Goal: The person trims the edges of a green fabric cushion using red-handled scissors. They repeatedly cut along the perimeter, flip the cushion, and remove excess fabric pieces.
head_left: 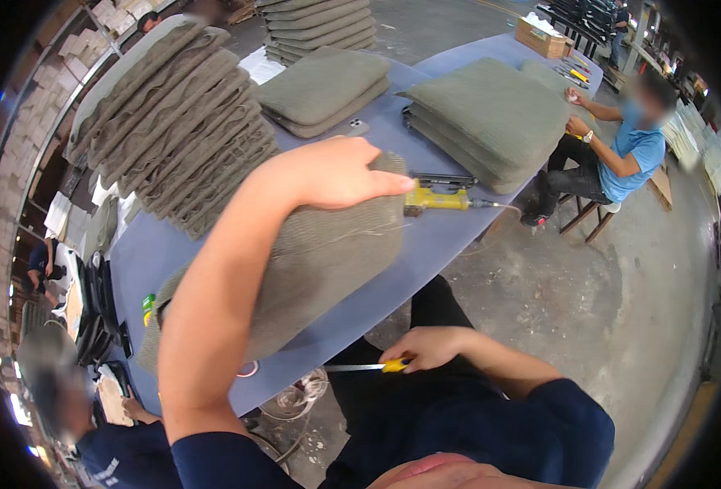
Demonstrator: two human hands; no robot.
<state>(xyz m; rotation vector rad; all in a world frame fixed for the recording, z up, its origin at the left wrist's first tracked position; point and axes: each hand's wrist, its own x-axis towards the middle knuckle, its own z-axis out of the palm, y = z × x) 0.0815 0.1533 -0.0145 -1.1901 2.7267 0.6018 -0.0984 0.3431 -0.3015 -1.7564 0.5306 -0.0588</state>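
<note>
My left hand (336, 173) rests on a grey-green fabric-covered cushion (320, 269) on the table. One finger is stretched toward a yellow and black pneumatic staple gun (438, 198), whose thin air hose runs off to the right. I cannot tell if that fingertip touches the tool. Loose threads trail over the cushion's top. Down at my lap, beside the table's near edge, my right hand (434, 348) is closed around the yellow handle of a utility knife (395, 365). Its long metal blade points left.
The blue-grey table (153, 244) bears a tall stack of cushion covers (181, 122), padded cushions (491, 114) and a phone (352, 128). A person in light blue (625, 155) sits at the right; another person (124, 448) is at lower left. A coiled hose (295, 399) hangs below the edge.
</note>
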